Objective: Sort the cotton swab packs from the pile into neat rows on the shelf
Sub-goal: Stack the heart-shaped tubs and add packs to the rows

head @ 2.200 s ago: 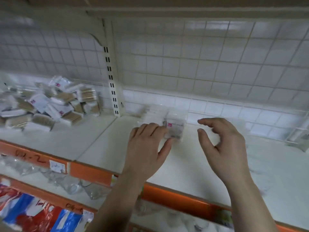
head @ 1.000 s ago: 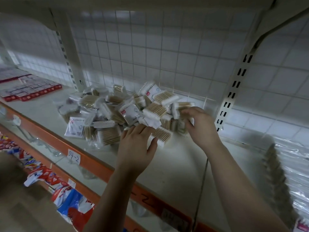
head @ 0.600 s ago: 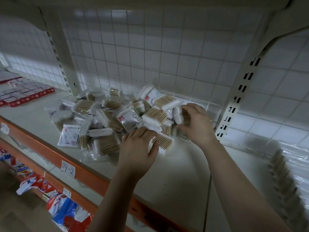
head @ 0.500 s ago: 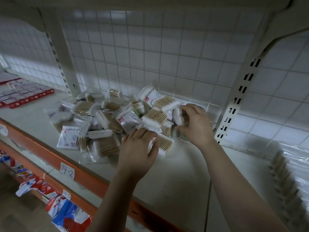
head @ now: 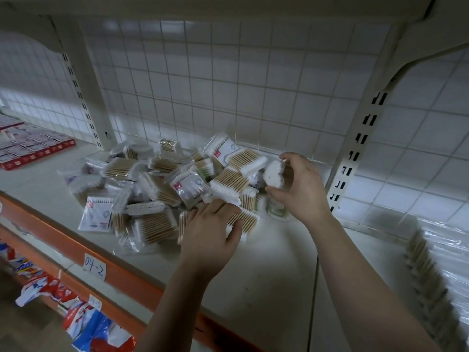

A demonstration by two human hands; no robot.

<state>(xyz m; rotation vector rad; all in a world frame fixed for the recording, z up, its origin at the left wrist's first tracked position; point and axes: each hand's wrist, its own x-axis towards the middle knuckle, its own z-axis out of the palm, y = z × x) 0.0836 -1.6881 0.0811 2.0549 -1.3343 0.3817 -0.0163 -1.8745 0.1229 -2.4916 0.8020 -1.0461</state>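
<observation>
A loose pile of cotton swab packs [head: 157,186] lies on the white shelf [head: 266,270] against the wire grid back. My right hand [head: 302,189] holds one pack [head: 272,175] lifted at the pile's right edge, its white tips facing me. At the pile's front, my left hand [head: 213,232] grips another pack [head: 247,219], thumb on its near side and fingers over its top. A neat row of packs [head: 429,273] stands on edge at the far right of the shelf.
A slotted upright post [head: 355,153] rises just right of my right hand. Red boxes [head: 28,148] fill the shelf section at the far left. The orange shelf edge carries a handwritten tag [head: 94,268]. Colourful bags [head: 76,311] hang on the level below.
I have turned from the row to the pile. Over the last second my right hand has lifted a pack off the pile's right edge, while my left hand stays on a front pack.
</observation>
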